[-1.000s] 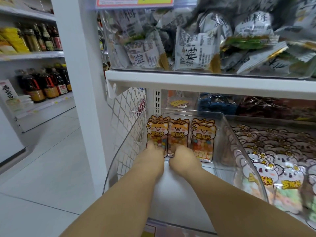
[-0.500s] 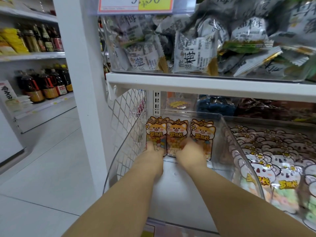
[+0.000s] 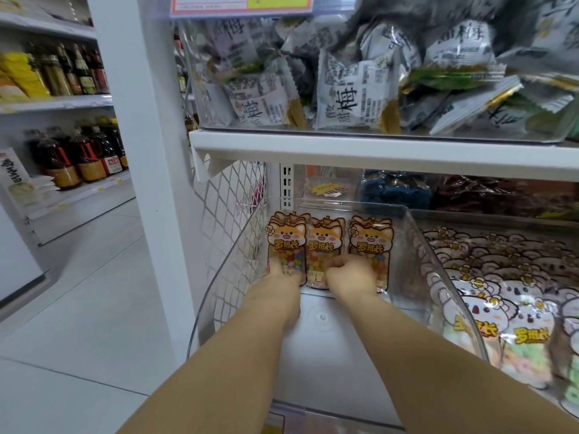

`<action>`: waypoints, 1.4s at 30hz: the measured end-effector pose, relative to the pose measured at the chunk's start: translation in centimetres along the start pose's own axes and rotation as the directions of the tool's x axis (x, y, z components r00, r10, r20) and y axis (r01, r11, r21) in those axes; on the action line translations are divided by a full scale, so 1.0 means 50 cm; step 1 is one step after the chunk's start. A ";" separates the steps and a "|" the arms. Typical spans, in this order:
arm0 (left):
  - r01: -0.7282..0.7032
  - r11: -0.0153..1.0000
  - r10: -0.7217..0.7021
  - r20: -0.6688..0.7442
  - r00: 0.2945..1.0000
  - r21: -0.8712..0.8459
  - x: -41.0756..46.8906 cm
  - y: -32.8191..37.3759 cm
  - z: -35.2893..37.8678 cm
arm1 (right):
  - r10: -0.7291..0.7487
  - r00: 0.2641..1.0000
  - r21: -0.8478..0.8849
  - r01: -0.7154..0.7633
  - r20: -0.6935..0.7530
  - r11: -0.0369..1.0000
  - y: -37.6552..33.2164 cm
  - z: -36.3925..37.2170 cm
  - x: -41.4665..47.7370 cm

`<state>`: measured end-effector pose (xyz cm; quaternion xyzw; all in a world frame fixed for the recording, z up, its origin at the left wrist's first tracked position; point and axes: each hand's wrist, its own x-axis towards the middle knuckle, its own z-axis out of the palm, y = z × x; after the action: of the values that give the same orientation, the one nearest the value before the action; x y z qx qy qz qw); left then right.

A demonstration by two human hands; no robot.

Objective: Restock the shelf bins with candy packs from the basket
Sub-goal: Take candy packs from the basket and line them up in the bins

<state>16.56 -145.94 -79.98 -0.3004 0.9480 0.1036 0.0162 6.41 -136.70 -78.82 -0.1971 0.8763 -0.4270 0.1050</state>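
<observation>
Three upright stacks of orange fox-print candy packs stand at the back of a clear plastic shelf bin (image 3: 421, 245): the left stack (image 3: 285, 238), the middle stack (image 3: 324, 242) and the right stack (image 3: 371, 238). Both my arms reach into the bin. My left hand (image 3: 283, 275) presses its fingers against the lower front of the left stack. Curled fingers of my right hand (image 3: 352, 277) hold the bottoms of the middle and right stacks. The bin floor in front of the packs is bare. No basket is in view.
A neighbouring bin of white koala-print packs (image 3: 501, 311) sits to the right. Above, a shelf board (image 3: 376, 148) carries a bin of grey plum packs (image 3: 360, 89). A white wire mesh panel (image 3: 238, 214) and a pillar (image 3: 141, 151) lie left, with bottles (image 3: 78, 155) across the aisle.
My right hand has shifted from the middle stack to the right, now spanning the middle and right stacks. The left hand stays at the left stack.
</observation>
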 end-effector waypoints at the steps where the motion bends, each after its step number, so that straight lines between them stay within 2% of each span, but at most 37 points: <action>1: 0.000 1.000 0.000 0.002 1.000 0.000 0.000 0.000 0.000 | 0.000 1.000 -0.019 0.001 0.025 1.000 -0.001 0.001 -0.003; 9: 0.032 0.997 -0.035 0.050 0.998 0.066 0.004 0.004 0.003 | 0.049 0.999 -0.081 -0.048 0.010 0.996 -0.003 -0.003 -0.001; 17: 0.003 0.997 -0.011 0.105 0.994 0.073 -0.004 0.007 -0.015 | 0.039 0.985 -0.104 -0.022 0.169 0.994 -0.023 -0.018 -0.036; 22: -0.030 0.998 0.022 0.124 0.992 0.063 -0.065 0.025 -0.051 | -0.047 0.976 -0.159 0.082 0.213 0.984 -0.035 -0.077 -0.077; 25: -0.059 0.998 0.061 0.053 0.997 -0.039 -0.125 0.033 -0.078 | -0.138 0.959 -0.223 0.196 0.248 0.955 -0.041 -0.124 -0.136; 29: -0.159 0.964 0.130 -0.141 0.981 -0.215 -0.248 0.049 -0.103 | -0.334 0.917 -0.210 0.378 0.217 0.902 -0.039 -0.201 -0.274; 32: -0.268 0.885 0.154 -0.304 0.940 -0.381 -0.363 0.065 -0.101 | -0.496 0.844 -0.164 0.529 0.204 0.833 -0.010 -0.261 -0.393; 34: -0.318 0.817 0.155 -0.349 0.924 -0.481 -0.449 0.081 -0.089 | -0.540 0.815 -0.066 0.563 0.212 0.824 0.030 -0.292 -0.467; 36: -0.309 0.783 0.146 -0.322 0.935 -0.540 -0.523 0.099 -0.053 | -0.534 0.811 -0.017 0.553 0.240 0.833 0.091 -0.306 -0.527; 38: -0.273 0.770 0.136 -0.270 0.953 -0.577 -0.577 0.114 0.004 | -0.467 0.829 -0.042 0.502 0.308 0.864 0.166 -0.306 -0.570; 40: -0.203 0.815 0.156 -0.133 0.979 -0.543 -0.608 0.117 0.079 | -0.355 0.843 -0.121 0.434 0.403 0.893 0.254 -0.294 -0.595; 42: -0.144 0.890 0.177 0.037 0.983 -0.433 -0.623 0.110 0.159 | -0.229 0.839 -0.225 0.378 0.494 0.898 0.339 -0.283 -0.603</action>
<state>38.65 -122.27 -83.83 -0.2130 0.9223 0.3217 -0.0228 24.25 -104.13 -83.08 -0.4438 0.8402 -0.2351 0.2046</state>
